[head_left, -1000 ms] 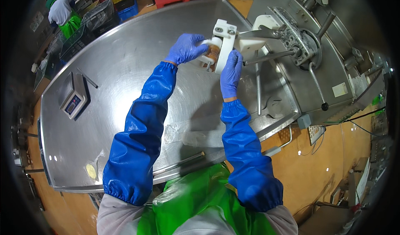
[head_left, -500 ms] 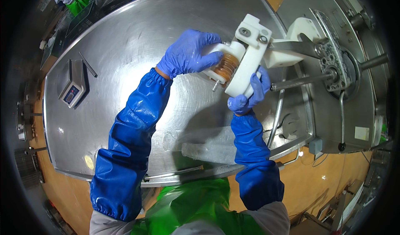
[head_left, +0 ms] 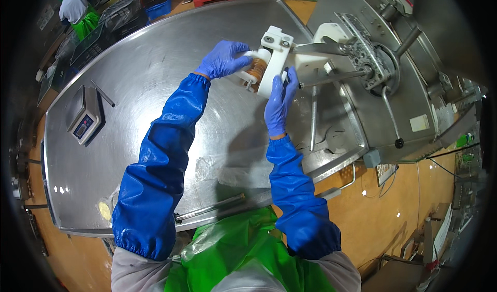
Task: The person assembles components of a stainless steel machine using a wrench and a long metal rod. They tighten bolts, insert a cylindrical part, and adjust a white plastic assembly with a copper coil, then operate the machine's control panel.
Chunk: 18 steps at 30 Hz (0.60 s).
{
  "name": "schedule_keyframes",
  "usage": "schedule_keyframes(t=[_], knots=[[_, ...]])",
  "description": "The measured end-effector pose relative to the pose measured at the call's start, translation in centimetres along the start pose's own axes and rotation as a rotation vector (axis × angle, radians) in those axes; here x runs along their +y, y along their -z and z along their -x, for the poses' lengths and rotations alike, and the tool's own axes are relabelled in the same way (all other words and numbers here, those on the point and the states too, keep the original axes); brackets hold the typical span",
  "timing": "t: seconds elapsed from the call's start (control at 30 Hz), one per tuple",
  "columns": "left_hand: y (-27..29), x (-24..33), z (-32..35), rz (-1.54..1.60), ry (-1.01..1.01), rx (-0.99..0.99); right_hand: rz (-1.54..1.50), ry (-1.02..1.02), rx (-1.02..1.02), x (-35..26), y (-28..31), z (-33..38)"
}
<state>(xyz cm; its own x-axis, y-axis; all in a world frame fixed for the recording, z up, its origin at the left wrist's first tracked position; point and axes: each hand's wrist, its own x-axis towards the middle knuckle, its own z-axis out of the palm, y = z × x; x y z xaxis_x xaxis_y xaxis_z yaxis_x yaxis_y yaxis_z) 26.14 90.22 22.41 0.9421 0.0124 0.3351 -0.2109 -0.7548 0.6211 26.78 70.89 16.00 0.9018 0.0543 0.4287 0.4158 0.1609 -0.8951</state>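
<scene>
Half a second earlier, the right hand (head_left: pixel 280 104) had curled its fingers around the lower end of the white block (head_left: pixel 275 63); now they lay straighter, thumb and fingers parted, against the block's lower right edge. The left hand (head_left: pixel 223 60) remained clamped on the left end of the white roller piece (head_left: pixel 257 68) with amber rings, which sat just left of the block. Both parts were above the table (head_left: pixel 134 79), near the metal lever (head_left: pixel 322 49).

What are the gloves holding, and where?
Left hand: the white piece with the brown coil, by its left side. Right hand: at the white bar's lower end, grip unclear.
</scene>
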Motion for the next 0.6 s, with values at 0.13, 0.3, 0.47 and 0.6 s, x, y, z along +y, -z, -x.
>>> schedule_keyframes(t=[0.13, 0.3, 0.47, 0.6], knots=[[-0.5, 0.2, 0.3, 0.059, 0.012, 0.018, -0.107, -0.296, 0.070, -0.4, -0.3, -1.8], [-0.7, 0.1, 0.5, 0.028, 0.015, 0.026, -0.060, -0.176, 0.183, 0.0, -1.3, -1.2], [-1.3, 0.7, 0.9, -0.042, -0.035, 0.041, -0.049, 0.052, 0.175, 0.7, -0.4, -1.1], [-0.8, 1.7, 1.5, 0.034, -0.022, 0.040, 0.071, 0.335, 0.137, 2.8, 0.4, -0.6]])
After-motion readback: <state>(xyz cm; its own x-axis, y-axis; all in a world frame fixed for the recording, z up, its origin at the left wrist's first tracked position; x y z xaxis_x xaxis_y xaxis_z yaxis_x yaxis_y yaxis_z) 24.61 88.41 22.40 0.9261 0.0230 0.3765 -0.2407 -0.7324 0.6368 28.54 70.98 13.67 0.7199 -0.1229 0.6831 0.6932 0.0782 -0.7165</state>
